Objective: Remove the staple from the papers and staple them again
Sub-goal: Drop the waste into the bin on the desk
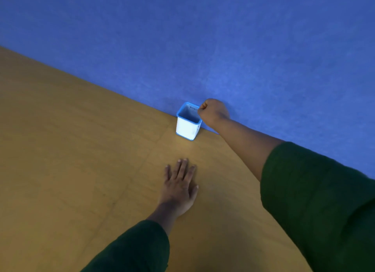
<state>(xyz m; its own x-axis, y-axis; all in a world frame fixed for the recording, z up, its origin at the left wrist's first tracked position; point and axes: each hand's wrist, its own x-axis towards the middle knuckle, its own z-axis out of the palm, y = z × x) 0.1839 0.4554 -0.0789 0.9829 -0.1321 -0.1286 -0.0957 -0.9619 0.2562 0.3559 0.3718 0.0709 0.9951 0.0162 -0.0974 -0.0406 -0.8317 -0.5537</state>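
Note:
No papers, stapler or staple remover are in view. My right hand [213, 112] is stretched out to the far edge of the table, its fingers closed in a pinch right over the rim of a small square white cup with a blue rim [187, 127]. Nothing can be made out between the fingertips. The cup stands upright against the blue wall, and its inside looks empty from here. My left hand [180, 185] lies flat, palm down, on the wooden table [81, 150], fingers slightly apart, holding nothing, a short way in front of the cup.
A blue felt-like wall [223, 38] rises straight from the table's far edge. Both my forearms wear dark green sleeves [316, 200]. Faint seams run across the brown tabletop.

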